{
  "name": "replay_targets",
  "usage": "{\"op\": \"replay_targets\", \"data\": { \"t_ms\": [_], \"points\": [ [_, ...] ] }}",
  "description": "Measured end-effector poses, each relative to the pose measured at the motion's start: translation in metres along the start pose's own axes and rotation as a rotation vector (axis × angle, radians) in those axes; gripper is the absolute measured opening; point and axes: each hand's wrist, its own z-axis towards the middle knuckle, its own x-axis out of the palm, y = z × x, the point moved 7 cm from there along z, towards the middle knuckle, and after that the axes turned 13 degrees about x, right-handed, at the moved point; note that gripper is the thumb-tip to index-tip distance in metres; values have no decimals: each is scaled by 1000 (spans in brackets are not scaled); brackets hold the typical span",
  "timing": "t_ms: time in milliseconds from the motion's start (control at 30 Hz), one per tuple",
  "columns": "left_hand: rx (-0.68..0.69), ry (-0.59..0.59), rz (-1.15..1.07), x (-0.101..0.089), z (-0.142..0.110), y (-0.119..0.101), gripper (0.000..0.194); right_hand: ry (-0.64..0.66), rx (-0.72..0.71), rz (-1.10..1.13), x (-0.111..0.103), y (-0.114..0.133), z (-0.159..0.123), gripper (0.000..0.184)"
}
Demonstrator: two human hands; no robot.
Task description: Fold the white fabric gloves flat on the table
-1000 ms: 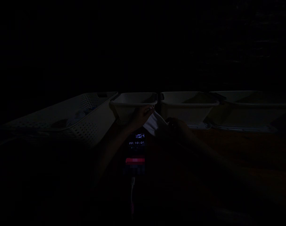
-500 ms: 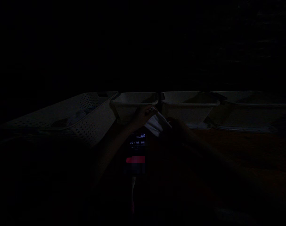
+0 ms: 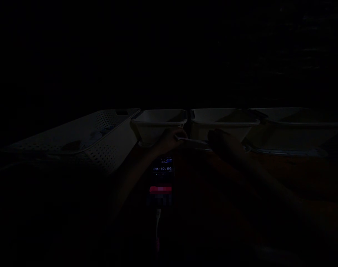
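The picture is very dark. A white cloth (image 3: 196,142) is stretched nearly level between my hands, seen almost edge-on; its exact kind is too dark to make out. My left hand (image 3: 171,138) is closed on its left end, fingers bent round the edge. At the other end, my right hand (image 3: 222,141) grips the cloth, its fingers mostly lost in shadow. The cloth is in front of the two middle tubs. Below my left hand lies a phone (image 3: 161,180) with a lit screen.
At the left stands a white perforated basket (image 3: 120,142) with some dim, cloth-like items inside. Three pale tubs stand in a row to its right: a left tub (image 3: 146,128), a middle tub (image 3: 227,129) and a right tub (image 3: 294,133). A white cable (image 3: 157,220) runs from the phone.
My right hand has moved slightly right and up, away from my left. The cloth, which hung down at a slant, is now drawn out flat between them.
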Motion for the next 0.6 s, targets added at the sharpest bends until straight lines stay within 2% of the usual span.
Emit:
{"op": "replay_targets", "data": {
  "t_ms": [133,233,300,400,500,600],
  "points": [
    [-45,189,-69,15,-6,-2,15,183,-90,46,17,1,-5,18],
    [-35,326,-133,22,-10,-6,15,234,-218,151,18,12,-11,32],
    [-33,385,-151,24,-12,-8,16,242,-279,218,16,20,-14,37],
    [-55,423,-175,24,-15,-7,20,368,-321,245,25,28,-19,27],
    [-79,496,-202,28,-19,-5,19,516,-274,218,41,27,-23,15],
    [-84,568,-246,33,-23,-4,15,539,-136,219,51,18,-24,10]
  ]
}}
